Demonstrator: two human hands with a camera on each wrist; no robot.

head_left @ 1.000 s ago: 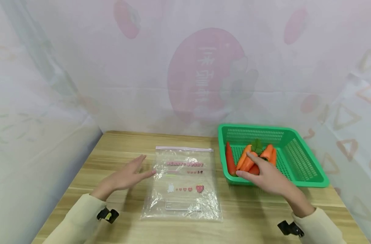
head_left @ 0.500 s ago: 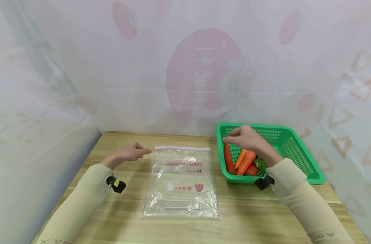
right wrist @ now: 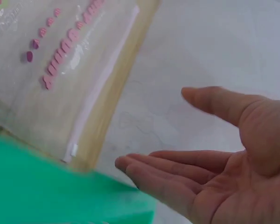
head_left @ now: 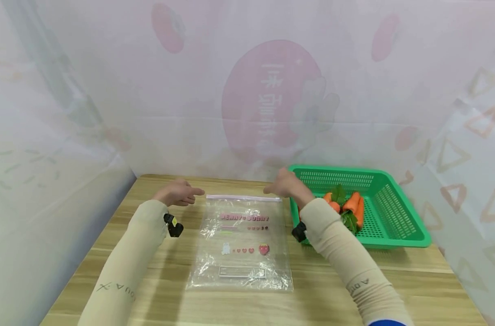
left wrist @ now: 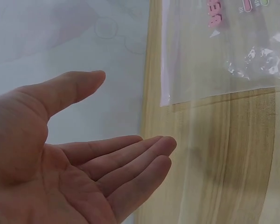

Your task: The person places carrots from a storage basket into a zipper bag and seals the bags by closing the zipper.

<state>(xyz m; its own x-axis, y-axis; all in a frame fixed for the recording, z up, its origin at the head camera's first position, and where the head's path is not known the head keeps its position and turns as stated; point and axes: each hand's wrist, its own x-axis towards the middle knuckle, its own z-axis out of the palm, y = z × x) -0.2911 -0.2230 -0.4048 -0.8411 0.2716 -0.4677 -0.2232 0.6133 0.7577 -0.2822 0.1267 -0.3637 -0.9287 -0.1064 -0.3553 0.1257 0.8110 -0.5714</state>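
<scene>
A clear zip bag (head_left: pixel 239 240) with pink print lies flat on the wooden table, its pale pink slider strip (head_left: pixel 243 198) along the far edge. My left hand (head_left: pixel 178 192) hovers by the strip's left end, and the left wrist view shows its fingers (left wrist: pixel 130 163) straight with the thumb apart. Over the strip's right end is my right hand (head_left: pixel 287 183), close to the green basket's left corner. In the right wrist view its fingers (right wrist: pixel 172 177) are extended, thumb spread, and the small white slider (right wrist: pixel 74 150) shows at the strip's end. Both hands hold nothing.
A green plastic basket (head_left: pixel 410 222) stands at the right, holding several carrots (head_left: pixel 352 203) and leafy greens (head_left: pixel 348 221); the right forearm partly hides its contents. Printed cloth walls (head_left: pixel 182 136) border the wooden table (head_left: pixel 231 308) at the back and sides.
My right hand has swung left from over the basket to the bag's top right corner. The left hand has risen from beside the bag to its top left corner. The bag stays in place.
</scene>
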